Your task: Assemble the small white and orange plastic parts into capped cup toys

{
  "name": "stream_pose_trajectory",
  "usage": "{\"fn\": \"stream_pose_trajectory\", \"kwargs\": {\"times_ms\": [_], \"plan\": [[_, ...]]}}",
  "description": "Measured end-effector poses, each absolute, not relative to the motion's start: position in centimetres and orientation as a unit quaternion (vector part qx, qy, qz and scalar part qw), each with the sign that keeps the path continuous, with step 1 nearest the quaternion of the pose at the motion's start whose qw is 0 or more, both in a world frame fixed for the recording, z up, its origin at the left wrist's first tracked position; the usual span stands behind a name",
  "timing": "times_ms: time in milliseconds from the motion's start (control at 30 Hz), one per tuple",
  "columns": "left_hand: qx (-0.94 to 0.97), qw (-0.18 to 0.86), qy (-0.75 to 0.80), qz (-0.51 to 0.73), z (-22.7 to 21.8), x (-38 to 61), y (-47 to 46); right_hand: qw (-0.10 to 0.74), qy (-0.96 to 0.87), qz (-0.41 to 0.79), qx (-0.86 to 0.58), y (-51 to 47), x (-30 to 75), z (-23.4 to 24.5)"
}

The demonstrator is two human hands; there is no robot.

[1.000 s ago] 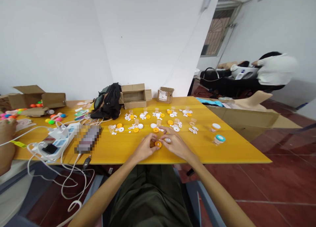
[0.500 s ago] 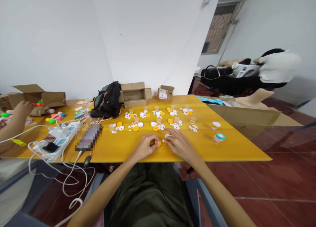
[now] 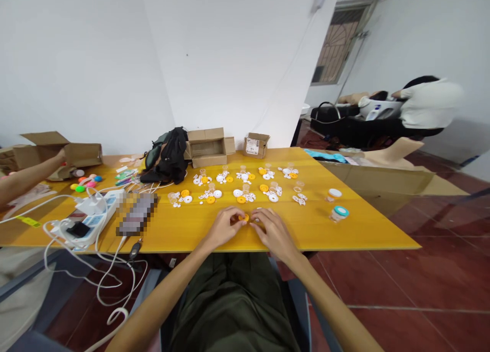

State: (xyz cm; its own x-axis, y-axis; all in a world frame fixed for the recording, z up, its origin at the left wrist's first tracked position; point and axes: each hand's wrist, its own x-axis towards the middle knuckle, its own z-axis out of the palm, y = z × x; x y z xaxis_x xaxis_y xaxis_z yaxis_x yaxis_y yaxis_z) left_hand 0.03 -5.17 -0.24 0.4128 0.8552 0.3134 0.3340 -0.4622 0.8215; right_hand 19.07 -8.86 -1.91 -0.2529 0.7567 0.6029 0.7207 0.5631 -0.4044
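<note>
- Left hand (image 3: pixel 224 226), centre frame: fingertips pinched on a small orange disc (image 3: pixel 243 218).
- Right hand (image 3: pixel 274 230): fingers curled together, touching the disc's right side; grip unclear.
- The round, flat disc sits low over the yellow table (image 3: pixel 184 229), half hidden.
- Behind: scattered orange and white parts (image 3: pixel 245 186).

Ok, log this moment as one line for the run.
left hand: fingertips pinching small round orange plastic cap | right hand: fingertips beside it | surface: yellow table

No text can be read. The small open brown cardboard box (image 3: pixel 255 145) at the far edge of the yellow table (image 3: pixel 356 232) has a white label w/ dark print, too small to read. The yellow tag (image 3: pixel 26 221) on a white cable is likewise illegible.
</note>
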Motion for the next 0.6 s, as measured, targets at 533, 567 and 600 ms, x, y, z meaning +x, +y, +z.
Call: {"fn": "stream_pose_trajectory", "kwargs": {"times_ms": [533,567,600], "plan": [[0.755,0.378,0.349,0.406,0.2,0.0,-5.6,0.430,-0.812,-0.001,-0.395,-8.9,18.9,-1.5],[0.758,0.370,0.352,0.405,0.1,0.0,-5.6,0.437,-0.807,-0.004,-0.398,-8.9,19.2,-1.6],[0.762,0.359,0.358,0.402,0.0,-0.1,-5.5,0.443,-0.800,-0.005,-0.405,-9.0,19.6,-1.7]]}}
